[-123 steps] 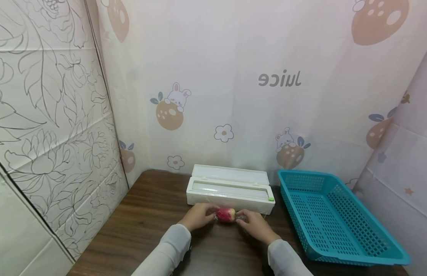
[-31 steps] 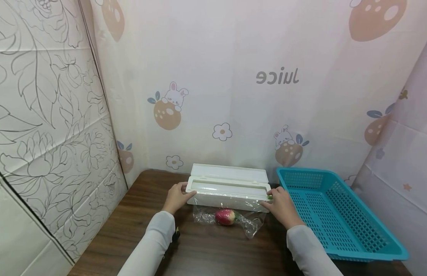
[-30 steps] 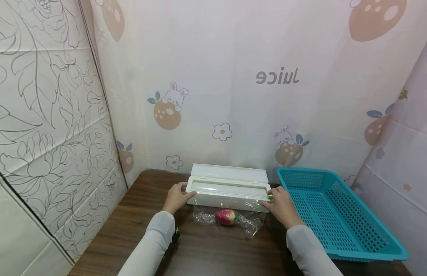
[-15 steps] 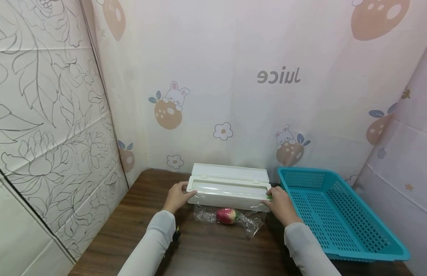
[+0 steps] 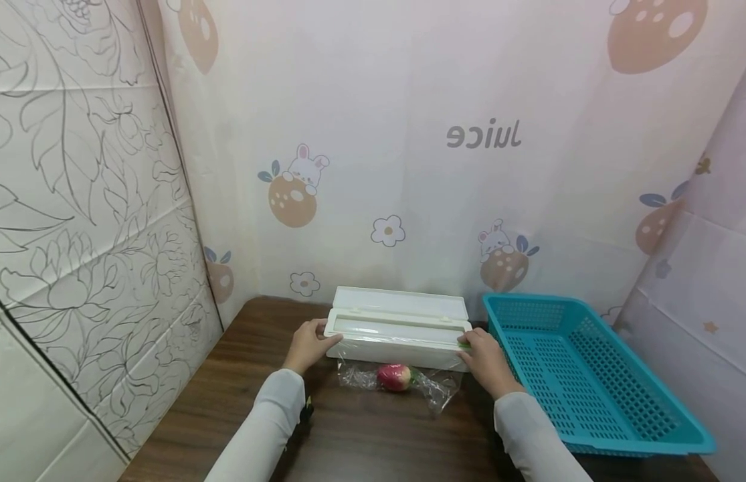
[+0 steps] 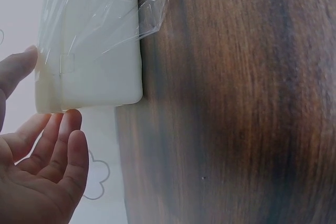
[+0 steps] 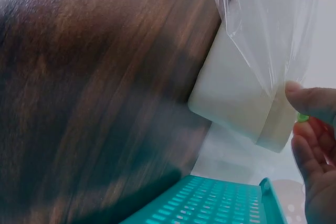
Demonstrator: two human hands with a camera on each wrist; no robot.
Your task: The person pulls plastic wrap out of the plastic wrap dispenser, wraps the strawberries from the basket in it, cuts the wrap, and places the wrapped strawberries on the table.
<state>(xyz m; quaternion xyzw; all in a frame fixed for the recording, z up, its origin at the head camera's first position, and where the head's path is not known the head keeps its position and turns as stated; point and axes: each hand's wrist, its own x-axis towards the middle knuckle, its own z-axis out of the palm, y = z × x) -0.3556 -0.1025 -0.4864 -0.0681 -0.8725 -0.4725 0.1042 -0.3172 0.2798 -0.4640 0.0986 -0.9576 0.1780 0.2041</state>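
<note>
A white cling film dispenser (image 5: 403, 351) lies on the table with its lid (image 5: 403, 301) raised at the back. My left hand (image 5: 308, 345) grips its left end; in the left wrist view the thumb is at the top edge and the fingers (image 6: 71, 124) are against the end. At the right end my right hand (image 5: 486, 360) pinches the small green slide cutter (image 7: 303, 117) between thumb and fingers. Clear film (image 5: 439, 391) runs from the dispenser down its front. A red fruit (image 5: 394, 377) with a pale yellow end lies wrapped in that film, just before the dispenser.
A teal plastic basket (image 5: 637, 445) stands on the right, close beside my right hand. The dark wooden table (image 5: 379, 442) reaches back to a patterned curtain (image 5: 409, 167). Another panel with flower drawings (image 5: 108, 234) stands on the left.
Four seconds ago both hands were at the film on either side of the fruit; now they are on the dispenser. Lately my right hand has moved slightly left with the green slide cutter.
</note>
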